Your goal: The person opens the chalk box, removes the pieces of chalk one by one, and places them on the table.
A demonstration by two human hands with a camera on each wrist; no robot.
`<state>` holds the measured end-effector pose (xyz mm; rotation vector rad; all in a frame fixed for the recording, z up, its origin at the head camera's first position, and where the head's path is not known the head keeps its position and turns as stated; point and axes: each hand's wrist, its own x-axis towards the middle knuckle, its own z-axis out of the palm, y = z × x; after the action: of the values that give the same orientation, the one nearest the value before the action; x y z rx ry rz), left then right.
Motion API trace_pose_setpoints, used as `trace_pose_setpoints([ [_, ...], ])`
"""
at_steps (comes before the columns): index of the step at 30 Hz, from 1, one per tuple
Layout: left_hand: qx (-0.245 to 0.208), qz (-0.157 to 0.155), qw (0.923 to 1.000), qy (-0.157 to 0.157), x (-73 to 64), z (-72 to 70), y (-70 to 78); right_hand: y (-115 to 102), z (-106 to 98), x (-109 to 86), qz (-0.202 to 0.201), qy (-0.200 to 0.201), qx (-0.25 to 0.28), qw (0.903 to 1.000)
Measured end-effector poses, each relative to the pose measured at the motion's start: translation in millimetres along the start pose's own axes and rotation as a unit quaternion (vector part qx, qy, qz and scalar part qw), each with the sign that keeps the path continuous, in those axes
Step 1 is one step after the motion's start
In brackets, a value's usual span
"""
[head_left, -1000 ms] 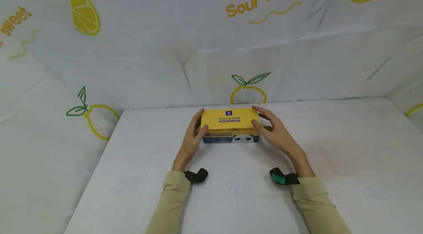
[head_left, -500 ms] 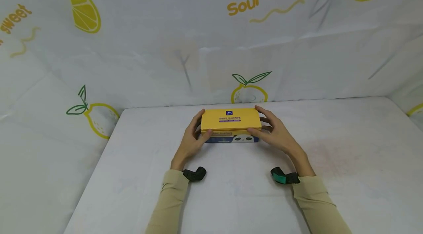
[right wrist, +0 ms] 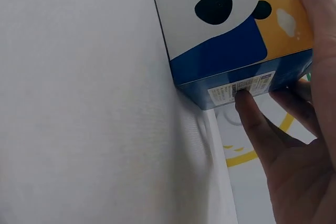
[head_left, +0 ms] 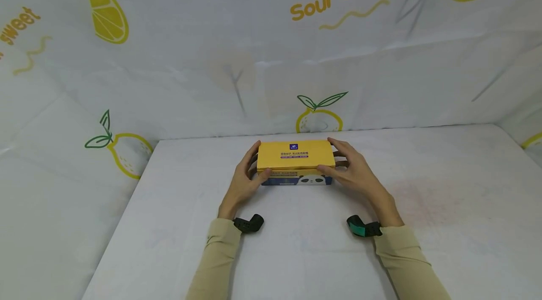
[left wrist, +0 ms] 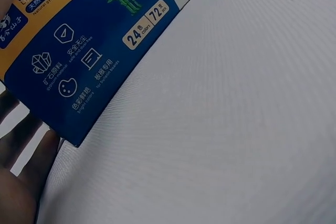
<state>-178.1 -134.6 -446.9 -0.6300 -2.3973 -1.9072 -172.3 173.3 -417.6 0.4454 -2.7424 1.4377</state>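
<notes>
A yellow and blue chalk box (head_left: 295, 154) with a panda on its front lies closed on the white table, near the back edge. My left hand (head_left: 242, 185) holds its left end, thumb on the front face. At the other end my right hand (head_left: 360, 175) grips it, thumb at the front top edge and fingers along the side. The left wrist view shows the chalk box's blue front (left wrist: 100, 45) marked 24 colors and 72 pcs, with left fingers (left wrist: 37, 153) at its end. In the right wrist view, a right fingertip (right wrist: 245, 103) touches the barcode label.
The white-covered table (head_left: 305, 253) spreads around the box on all sides. Behind it rises a white cloth backdrop (head_left: 190, 79) printed with lemons and words. A dark band with a camera (head_left: 250, 224) sits on the left wrist, another camera (head_left: 362, 227) on the right.
My right thumb has moved left and down from the lid to the front edge. My left thumb has slid down onto the front face. The box is almost where it was.
</notes>
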Motion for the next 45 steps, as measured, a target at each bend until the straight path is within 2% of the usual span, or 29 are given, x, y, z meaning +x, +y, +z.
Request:
trace_pose_setpoints([
  [12, -0.002, 0.011, 0.9999, 0.004, 0.9, -0.9, -3.6, -2.1, -0.1, 0.8, -0.006, 0.006, -0.021, 0.9997],
  [23, -0.007, 0.010, 0.9999, 0.003, 0.5, -0.3, -3.3, -3.6, 2.7, -0.6, -0.005, 0.041, -0.020, 0.9989],
  [28, 0.003, 0.016, 0.9999, 0.004, -0.4, 0.4, -4.1, -5.1, 4.4, -1.7, 0.001, 0.058, -0.007, 0.9983],
  [32, 0.022, 0.024, 0.9992, 0.022, -1.4, 3.4, -4.2, -3.5, 5.6, -2.5, -0.003, 0.060, 0.004, 0.9982],
  [35, 0.043, 0.043, 0.9972, 0.045, -2.1, 6.7, -3.8, 0.5, 7.8, -2.6, -0.027, 0.067, 0.015, 0.9973],
  [39, 0.078, 0.073, 0.9910, 0.080, -2.2, 10.6, -3.0, 5.3, 10.9, -2.3, -0.098, 0.090, 0.012, 0.9910],
  [42, 0.096, 0.093, 0.9872, 0.087, -1.6, 12.8, -2.9, 7.2, 12.3, -2.2, -0.162, 0.105, -0.005, 0.9812],
  [45, 0.106, 0.112, 0.9846, 0.083, -0.4, 14.0, -4.4, 8.7, 12.7, -1.2, -0.205, 0.111, -0.023, 0.9723],
])
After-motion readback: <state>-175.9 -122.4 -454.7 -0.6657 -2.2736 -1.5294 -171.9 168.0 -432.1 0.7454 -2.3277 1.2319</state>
